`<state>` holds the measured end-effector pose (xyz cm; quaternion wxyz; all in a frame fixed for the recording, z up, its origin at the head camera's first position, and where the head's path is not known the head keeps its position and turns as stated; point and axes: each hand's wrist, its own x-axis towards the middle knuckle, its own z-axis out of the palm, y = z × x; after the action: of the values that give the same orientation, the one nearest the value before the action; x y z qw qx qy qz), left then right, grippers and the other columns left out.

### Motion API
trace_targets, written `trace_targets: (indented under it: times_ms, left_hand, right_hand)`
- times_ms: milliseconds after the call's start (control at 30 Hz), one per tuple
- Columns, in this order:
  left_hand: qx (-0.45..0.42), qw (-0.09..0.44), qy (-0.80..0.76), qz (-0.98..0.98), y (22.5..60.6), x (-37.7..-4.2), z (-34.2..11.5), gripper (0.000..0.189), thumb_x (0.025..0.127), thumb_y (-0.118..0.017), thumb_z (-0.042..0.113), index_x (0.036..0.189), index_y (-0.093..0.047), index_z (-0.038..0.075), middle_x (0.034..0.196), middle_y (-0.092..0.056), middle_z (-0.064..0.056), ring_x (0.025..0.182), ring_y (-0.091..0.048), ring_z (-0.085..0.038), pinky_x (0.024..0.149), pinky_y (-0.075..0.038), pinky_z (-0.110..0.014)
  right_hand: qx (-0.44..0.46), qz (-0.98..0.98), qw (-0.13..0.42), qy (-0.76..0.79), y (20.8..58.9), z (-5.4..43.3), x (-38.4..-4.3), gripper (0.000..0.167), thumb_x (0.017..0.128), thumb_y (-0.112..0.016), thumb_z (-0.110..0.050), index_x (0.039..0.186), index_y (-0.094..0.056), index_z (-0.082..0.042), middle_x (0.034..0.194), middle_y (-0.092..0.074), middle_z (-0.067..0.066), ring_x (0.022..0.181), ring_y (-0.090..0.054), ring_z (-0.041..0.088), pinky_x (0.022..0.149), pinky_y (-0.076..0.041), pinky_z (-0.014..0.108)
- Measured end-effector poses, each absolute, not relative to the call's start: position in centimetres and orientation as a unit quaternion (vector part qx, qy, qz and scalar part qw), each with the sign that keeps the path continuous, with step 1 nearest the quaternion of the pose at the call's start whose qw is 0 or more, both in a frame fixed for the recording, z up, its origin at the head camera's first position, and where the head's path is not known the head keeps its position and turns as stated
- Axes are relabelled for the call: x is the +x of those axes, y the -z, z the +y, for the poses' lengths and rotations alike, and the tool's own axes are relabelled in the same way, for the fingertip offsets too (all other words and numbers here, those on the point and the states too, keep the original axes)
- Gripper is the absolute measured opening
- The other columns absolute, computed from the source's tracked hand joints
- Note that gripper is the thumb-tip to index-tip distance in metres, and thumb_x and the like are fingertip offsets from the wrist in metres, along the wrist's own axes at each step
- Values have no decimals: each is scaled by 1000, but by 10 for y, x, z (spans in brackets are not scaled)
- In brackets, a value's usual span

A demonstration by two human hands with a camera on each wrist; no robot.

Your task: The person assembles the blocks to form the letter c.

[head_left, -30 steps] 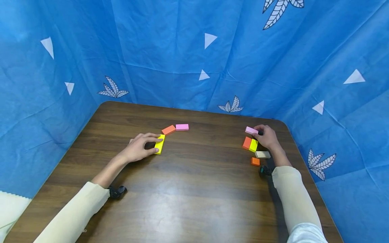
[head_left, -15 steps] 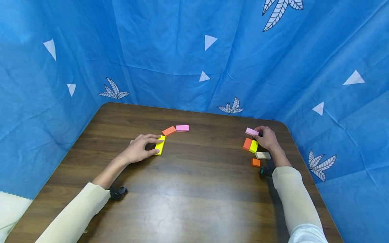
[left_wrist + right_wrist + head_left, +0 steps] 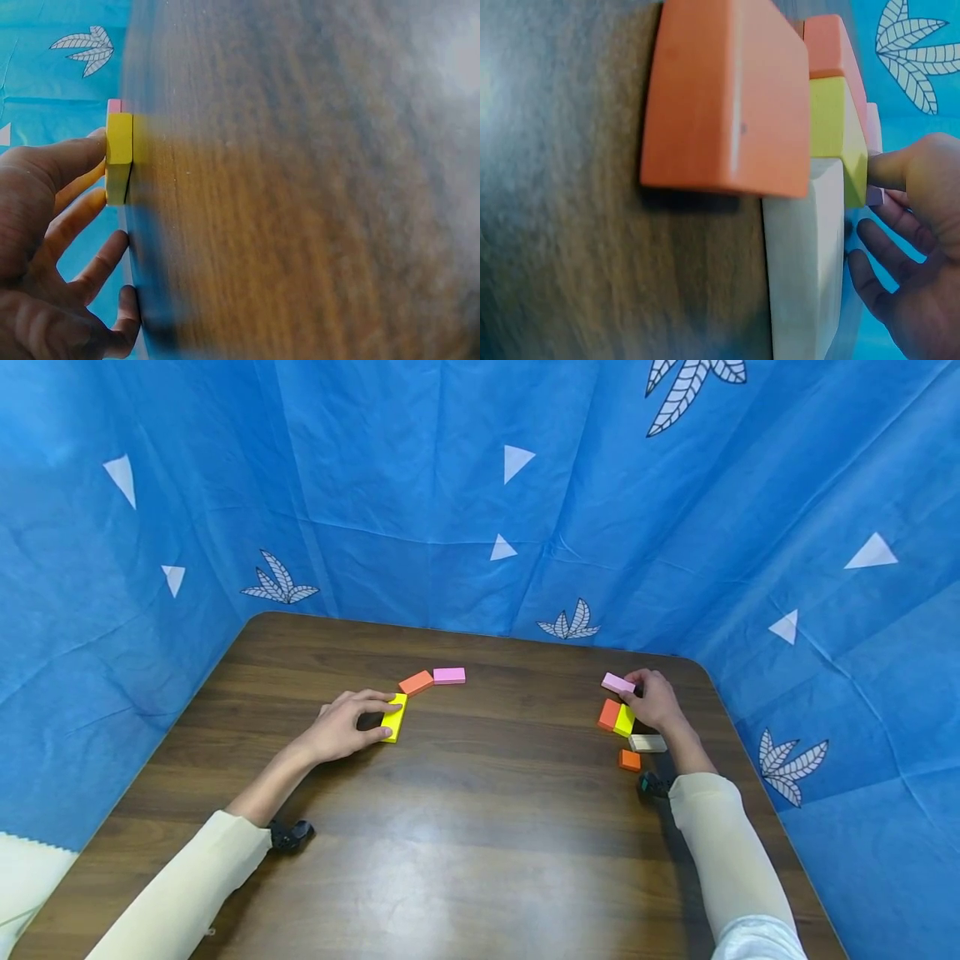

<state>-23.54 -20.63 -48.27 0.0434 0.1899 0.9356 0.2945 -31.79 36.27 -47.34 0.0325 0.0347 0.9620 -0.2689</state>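
My left hand [image 3: 343, 727] rests on the yellow block [image 3: 395, 720], with thumb and index fingertips on its upper face. In the left wrist view, this yellow block [image 3: 119, 139] lies on the tabletop under those fingertips. An orange block [image 3: 417, 682] extends from its far end, followed by a pink block [image 3: 449, 676]. At the right, my right hand [image 3: 654, 700] pinches the right end of another pink block [image 3: 617, 682] between thumb and index finger. In the right wrist view, my thumb partly hides this pink block [image 3: 874, 124].
Close below the right hand lie a red-orange block [image 3: 609, 714] and a yellow block [image 3: 624, 720] side by side. Nearer are a pale wooden block [image 3: 648, 743] and a small orange block [image 3: 629, 760]. A blue patterned cloth [image 3: 420, 493] hangs around the brown wooden table [image 3: 480, 827].
The pink block in my right hand has shifted very slightly left along with that hand. My left hand and the blocks near it stay in place.
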Motion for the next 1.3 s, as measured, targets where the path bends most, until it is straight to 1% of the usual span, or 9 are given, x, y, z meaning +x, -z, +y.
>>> trace_targets:
  times_ms: [167, 400, 633, 867, 1067, 1300]
  left_hand:
    - [186, 45, -298, 935, 481, -235, -207, 48, 100, -78, 29, 147, -69, 21, 163, -57, -5, 141, -49, -39, 105, -32, -69]
    - [189, 40, -296, 935, 480, -235, -208, 48, 100, -78, 28, 146, -69, 19, 163, -57, -5, 140, -50, -39, 104, -32, -68]
    - [192, 38, -296, 935, 482, -235, -208, 48, 100, -78, 29, 147, -69, 20, 163, -57, -5, 141, -49, -39, 103, -32, -68]
    - [193, 39, -300, 934, 483, -236, -208, 48, 100, -78, 29, 147, -69, 19, 163, -57, -4, 141, -49, -39, 105, -31, -69]
    - [193, 40, -302, 933, 484, -235, -208, 48, 101, -78, 29, 147, -69, 20, 163, -57, -4, 142, -49, -40, 105, -31, -70]
    - [194, 39, -302, 932, 484, -235, -207, 47, 100, -78, 29, 146, -70, 20, 163, -57, -4, 142, -49, -40, 105, -31, -70]
  right_hand:
    - [30, 963, 30, 267, 471, 358, -319, 42, 108, -62, -17, 144, -51, 2, 145, -49, 30, 121, -47, 45, 118, -43, 66]
    - [17, 962, 36, 269, 467, 349, -319, 41, 109, -62, -18, 143, -51, 2, 146, -47, 30, 127, -43, 46, 120, -40, 66]
    - [3, 963, 49, 264, 463, 339, -316, 41, 108, -62, -17, 143, -51, 1, 147, -48, 28, 130, -42, 46, 120, -41, 65]
    - [-6, 964, 53, 260, 462, 330, -316, 39, 108, -63, -16, 142, -53, 1, 151, -47, 28, 136, -39, 47, 123, -38, 67]
    - [-19, 965, 49, 257, 466, 322, -316, 38, 107, -64, -16, 140, -55, 1, 147, -50, 28, 133, -41, 45, 122, -40, 65]
    - [-36, 966, 45, 252, 465, 313, -315, 37, 107, -65, -16, 139, -56, 2, 144, -53, 27, 133, -42, 45, 122, -39, 65]
